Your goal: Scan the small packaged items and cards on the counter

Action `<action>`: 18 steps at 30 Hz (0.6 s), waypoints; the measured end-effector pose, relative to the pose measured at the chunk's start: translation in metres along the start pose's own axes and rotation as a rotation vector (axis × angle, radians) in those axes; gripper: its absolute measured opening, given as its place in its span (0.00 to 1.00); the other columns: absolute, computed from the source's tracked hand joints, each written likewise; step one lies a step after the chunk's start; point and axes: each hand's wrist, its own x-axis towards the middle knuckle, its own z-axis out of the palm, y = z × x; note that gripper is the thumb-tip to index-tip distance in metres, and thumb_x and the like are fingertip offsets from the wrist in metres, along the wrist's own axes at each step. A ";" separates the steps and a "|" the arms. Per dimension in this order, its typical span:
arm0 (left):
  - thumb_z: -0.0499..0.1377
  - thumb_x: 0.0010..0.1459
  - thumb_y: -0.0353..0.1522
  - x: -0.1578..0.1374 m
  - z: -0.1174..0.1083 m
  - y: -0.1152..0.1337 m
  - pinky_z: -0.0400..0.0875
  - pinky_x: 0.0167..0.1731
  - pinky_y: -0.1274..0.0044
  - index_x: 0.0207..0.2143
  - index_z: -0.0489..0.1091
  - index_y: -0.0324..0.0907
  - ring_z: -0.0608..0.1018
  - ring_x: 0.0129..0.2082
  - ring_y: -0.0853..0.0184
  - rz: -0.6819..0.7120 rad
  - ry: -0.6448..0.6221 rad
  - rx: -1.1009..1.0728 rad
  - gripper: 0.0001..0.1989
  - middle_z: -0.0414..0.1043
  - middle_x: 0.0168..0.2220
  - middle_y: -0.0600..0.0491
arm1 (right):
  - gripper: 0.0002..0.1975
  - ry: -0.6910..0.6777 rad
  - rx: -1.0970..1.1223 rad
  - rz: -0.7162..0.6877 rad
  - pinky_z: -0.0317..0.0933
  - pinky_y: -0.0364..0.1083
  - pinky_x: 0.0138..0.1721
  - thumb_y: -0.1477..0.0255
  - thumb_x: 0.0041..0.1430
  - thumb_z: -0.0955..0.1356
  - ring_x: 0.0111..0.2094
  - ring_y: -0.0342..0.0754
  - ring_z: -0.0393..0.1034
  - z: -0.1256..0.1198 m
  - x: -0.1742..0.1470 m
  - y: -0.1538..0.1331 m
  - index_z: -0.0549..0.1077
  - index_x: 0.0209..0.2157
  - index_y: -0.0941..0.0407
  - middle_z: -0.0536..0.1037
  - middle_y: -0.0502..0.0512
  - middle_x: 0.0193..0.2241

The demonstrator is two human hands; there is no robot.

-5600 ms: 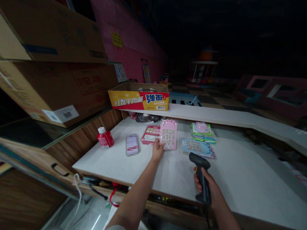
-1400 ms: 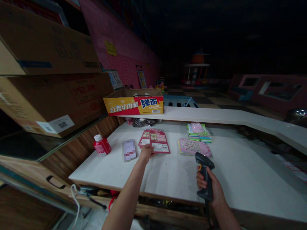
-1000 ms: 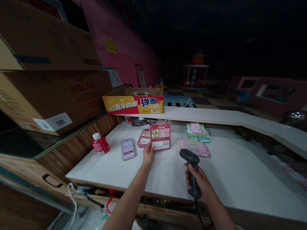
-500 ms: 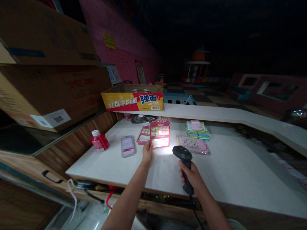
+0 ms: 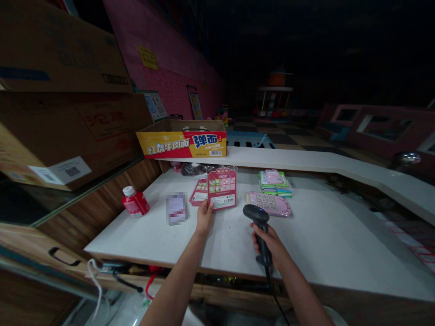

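Note:
My left hand pinches the lower left corner of a red card packet with small pictures and a white barcode label. Its printed side faces me, tilted up over the white desk. More red packets lie just left of it. Wrapped around the grip of a black barcode scanner, my right hand keeps it upright, its head facing the packet. The scanner's cable runs down past the desk edge. Behind the scanner lies a pink packet, with a stack of green and pink packets beyond.
At left are a red bottle with a white cap and a blurred pale packet. A yellow and red noodle carton rests on the raised ledge. Large cardboard boxes are stacked at far left.
The scanner's bright light on the red packet has gone out, and its indicator has turned from green to blue. Both hands keep their holds. The view has shifted slightly.

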 end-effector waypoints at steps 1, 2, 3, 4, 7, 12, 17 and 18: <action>0.64 0.49 0.48 0.000 0.000 0.002 0.68 0.51 0.66 0.43 0.72 0.38 0.77 0.47 0.56 0.009 -0.016 -0.018 0.26 0.77 0.42 0.44 | 0.25 -0.023 0.034 0.013 0.58 0.39 0.14 0.53 0.45 0.75 0.15 0.39 0.63 -0.005 0.002 0.001 0.68 0.37 0.55 0.71 0.44 0.18; 0.65 0.49 0.47 -0.001 0.001 0.004 0.68 0.51 0.66 0.43 0.72 0.38 0.77 0.46 0.57 0.019 -0.026 -0.037 0.25 0.77 0.42 0.45 | 0.25 -0.050 0.068 0.025 0.58 0.39 0.15 0.54 0.45 0.75 0.15 0.40 0.63 -0.010 0.003 0.002 0.69 0.38 0.55 0.72 0.45 0.18; 0.65 0.49 0.46 -0.002 0.001 0.005 0.69 0.51 0.67 0.42 0.71 0.39 0.77 0.45 0.58 0.026 -0.029 -0.053 0.24 0.77 0.42 0.45 | 0.25 -0.081 0.100 0.040 0.58 0.39 0.15 0.54 0.46 0.75 0.15 0.39 0.63 -0.015 0.004 0.003 0.69 0.38 0.56 0.72 0.45 0.18; 0.65 0.49 0.46 -0.002 0.001 0.006 0.69 0.50 0.68 0.42 0.71 0.39 0.78 0.44 0.59 0.024 -0.025 -0.064 0.23 0.77 0.42 0.46 | 0.24 -0.117 0.129 0.057 0.58 0.39 0.15 0.54 0.46 0.74 0.15 0.39 0.63 -0.021 0.004 0.005 0.69 0.38 0.56 0.71 0.45 0.18; 0.66 0.48 0.45 -0.003 0.005 0.010 0.72 0.44 0.71 0.38 0.68 0.42 0.79 0.39 0.63 -0.026 -0.040 -0.084 0.20 0.77 0.38 0.50 | 0.23 -0.233 0.204 0.084 0.55 0.38 0.13 0.53 0.48 0.73 0.13 0.38 0.60 -0.035 0.006 0.011 0.70 0.37 0.56 0.70 0.45 0.18; 0.68 0.45 0.45 0.009 0.035 0.019 0.73 0.33 0.76 0.39 0.69 0.42 0.78 0.32 0.67 -0.165 -0.090 -0.135 0.23 0.77 0.36 0.52 | 0.21 -0.347 0.285 0.019 0.54 0.37 0.13 0.55 0.52 0.72 0.13 0.37 0.58 -0.046 0.010 0.021 0.70 0.39 0.56 0.69 0.45 0.18; 0.71 0.36 0.46 0.040 0.083 0.024 0.71 0.27 0.77 0.32 0.71 0.39 0.75 0.24 0.70 -0.284 -0.080 -0.184 0.25 0.74 0.26 0.55 | 0.20 -0.416 0.319 0.012 0.53 0.37 0.12 0.56 0.54 0.71 0.12 0.37 0.57 -0.048 0.015 0.025 0.70 0.39 0.57 0.68 0.45 0.18; 0.71 0.35 0.46 0.046 0.091 0.023 0.70 0.26 0.78 0.30 0.70 0.39 0.74 0.23 0.71 -0.302 -0.076 -0.181 0.25 0.73 0.24 0.56 | 0.20 -0.426 0.328 0.012 0.52 0.37 0.12 0.56 0.54 0.71 0.12 0.37 0.56 -0.048 0.016 0.025 0.70 0.40 0.57 0.68 0.44 0.18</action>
